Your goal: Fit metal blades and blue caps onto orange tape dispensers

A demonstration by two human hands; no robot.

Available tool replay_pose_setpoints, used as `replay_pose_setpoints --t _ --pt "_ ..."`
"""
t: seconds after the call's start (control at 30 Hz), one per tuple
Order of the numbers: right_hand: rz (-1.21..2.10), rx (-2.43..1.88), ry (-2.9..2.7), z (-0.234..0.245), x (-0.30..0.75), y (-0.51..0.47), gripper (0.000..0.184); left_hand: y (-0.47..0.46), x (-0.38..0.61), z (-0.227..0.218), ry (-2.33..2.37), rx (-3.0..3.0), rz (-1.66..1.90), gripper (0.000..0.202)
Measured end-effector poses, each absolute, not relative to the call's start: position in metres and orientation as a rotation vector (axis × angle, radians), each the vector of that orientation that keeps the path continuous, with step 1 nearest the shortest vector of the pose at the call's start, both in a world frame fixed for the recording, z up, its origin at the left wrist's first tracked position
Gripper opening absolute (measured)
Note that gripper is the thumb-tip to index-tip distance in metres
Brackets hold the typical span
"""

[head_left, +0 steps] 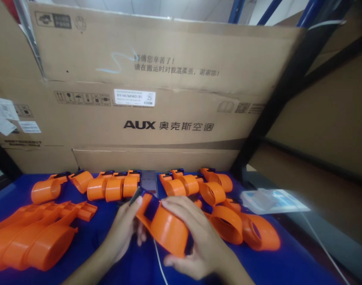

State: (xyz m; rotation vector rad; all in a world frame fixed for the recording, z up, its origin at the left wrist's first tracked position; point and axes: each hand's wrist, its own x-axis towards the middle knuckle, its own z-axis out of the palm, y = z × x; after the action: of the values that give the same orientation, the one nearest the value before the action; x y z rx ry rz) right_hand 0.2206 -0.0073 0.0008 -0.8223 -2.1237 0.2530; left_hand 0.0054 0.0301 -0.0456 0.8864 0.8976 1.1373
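Observation:
Between my hands is an orange plastic ring piece (169, 229), a wide band with an arm that ends in a dark blue and black tip. My left hand (127, 225) pinches it at the tip, thumb on top along a black strip. My right hand (195, 237) is curved around the wide band, fingers over the top and thumb beneath. Beyond my right hand lie more orange ring pieces (227, 223), several with dark tips. A nested row of orange pieces (50, 245) without visible dark tips lies to the left of my left hand.
More dark-tipped orange pieces (114, 190) line the back of the blue table surface (92, 249). A phone-like flat device (149, 182) leans there, and a white cable (159, 261) runs forward. A plastic packet (273, 201) lies right. Behind stands a large cardboard box (169, 107), beside a black rack post (267, 107).

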Motion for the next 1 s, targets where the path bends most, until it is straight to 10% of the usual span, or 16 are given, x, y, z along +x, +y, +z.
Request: replay_pose_setpoints --t 0.47,1.0 --pt "0.063 -1.32 -2.208 0.034 0.275 -0.009 0.022 0.032 -0.001 -0.044 0.933 1.402 0.833 0.048" --pt "-0.006 -1.843 -2.191 0.022 0.279 0.0 0.029 0.011 -0.031 -0.032 0.891 2.16 1.107 0.02"
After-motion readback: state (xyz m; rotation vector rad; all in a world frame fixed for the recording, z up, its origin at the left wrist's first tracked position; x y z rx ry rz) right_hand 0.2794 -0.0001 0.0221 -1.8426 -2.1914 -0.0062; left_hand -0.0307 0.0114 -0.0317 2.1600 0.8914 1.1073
